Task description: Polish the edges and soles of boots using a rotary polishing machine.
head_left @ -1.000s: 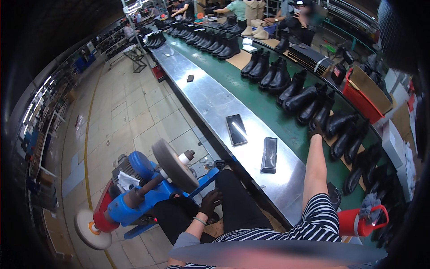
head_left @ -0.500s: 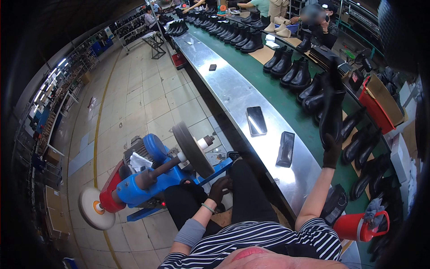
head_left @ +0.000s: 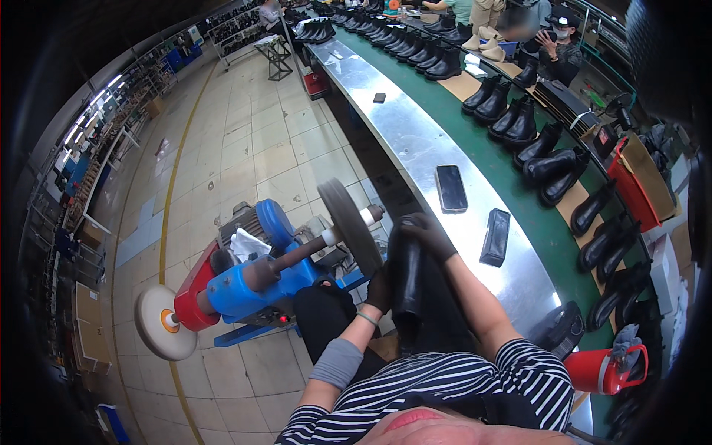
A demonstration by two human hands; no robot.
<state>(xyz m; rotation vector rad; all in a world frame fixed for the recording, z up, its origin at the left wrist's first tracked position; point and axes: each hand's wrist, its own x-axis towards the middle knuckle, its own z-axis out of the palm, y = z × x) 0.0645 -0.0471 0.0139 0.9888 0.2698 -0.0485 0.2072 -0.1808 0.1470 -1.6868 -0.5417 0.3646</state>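
Both hands on one black boot [head_left: 407, 278], held upright over the lap just right of the grey buffing wheel [head_left: 351, 226]. Right hand [head_left: 430, 236], dark glove, fingers curled over the boot's top end. Left hand [head_left: 380, 289], also gloved, wraps the boot's lower side — fingers closed against it, individual fingertips hard to make out.

Machine: one blue-and-red motor unit [head_left: 248, 278] with two wheels — the grey one near the boot and a white disc [head_left: 162, 322] at the far end of the shaft.

Steel bench edge [head_left: 415, 141] carries three loose items: one phone [head_left: 450, 188], one dark rectangular block [head_left: 495, 237], one small dark piece [head_left: 379, 97] farther up.

Green belt [head_left: 512, 185] beside it holds a long row of black boots, mostly in pairs; exact count not readable. One red jug [head_left: 602, 368] at lower right. At least one other person [head_left: 558, 46] sits across the belt.
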